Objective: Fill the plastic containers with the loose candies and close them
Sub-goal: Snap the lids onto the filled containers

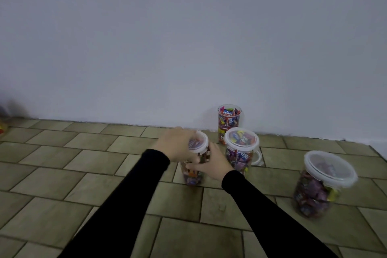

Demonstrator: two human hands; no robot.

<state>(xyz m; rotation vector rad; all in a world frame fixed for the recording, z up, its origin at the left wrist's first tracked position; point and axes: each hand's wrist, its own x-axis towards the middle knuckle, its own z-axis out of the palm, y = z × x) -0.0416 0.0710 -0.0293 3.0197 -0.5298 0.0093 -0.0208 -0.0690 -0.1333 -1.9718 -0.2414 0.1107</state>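
A clear plastic container (193, 176) full of wrapped candies stands on the tiled floor at centre, with a white-rimmed lid (202, 141) on top. My left hand (178, 144) lies over the lid, fingers curled round its left rim. My right hand (211, 163) grips the container's right side, thumb across the front. Both arms wear black sleeves. A second lidded container (241, 153) with a handle stands just to the right. A third lidded one (322, 186) is at the far right. A tall container without a lid (229, 120), full of candies, stands against the wall.
A pale wall (188, 37) runs close behind the containers. The floor (83, 163) is brown tile. A blurred yellow and red object (3, 126) shows at the left edge.
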